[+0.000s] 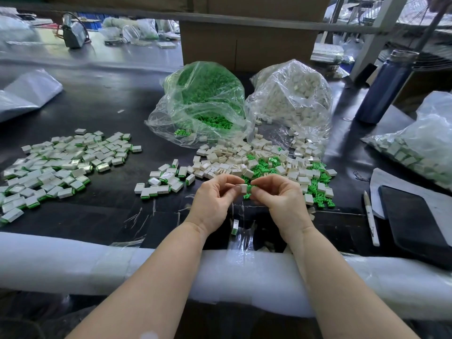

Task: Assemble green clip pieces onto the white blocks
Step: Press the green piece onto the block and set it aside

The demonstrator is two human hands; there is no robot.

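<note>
My left hand point(215, 196) and my right hand point(278, 195) meet above the black table's middle. Together they pinch one small white block point(243, 187); a green clip piece point(249, 189) shows at its right side, under my right fingertips. Just beyond the hands lies a mixed heap of loose white blocks point(244, 157) and green clips point(315, 189). Blocks with green clips fitted lie in a small group point(163, 182) left of my hands and in a large spread point(63, 162) farther left.
A clear bag of green clips point(203, 101) and a bag of white blocks point(291, 94) stand behind the heap. A blue bottle point(384, 86), another bag of blocks point(420, 148), a pen point(371, 216) and a black tablet point(415, 221) sit right. White foam padding point(97, 267) lines the near edge.
</note>
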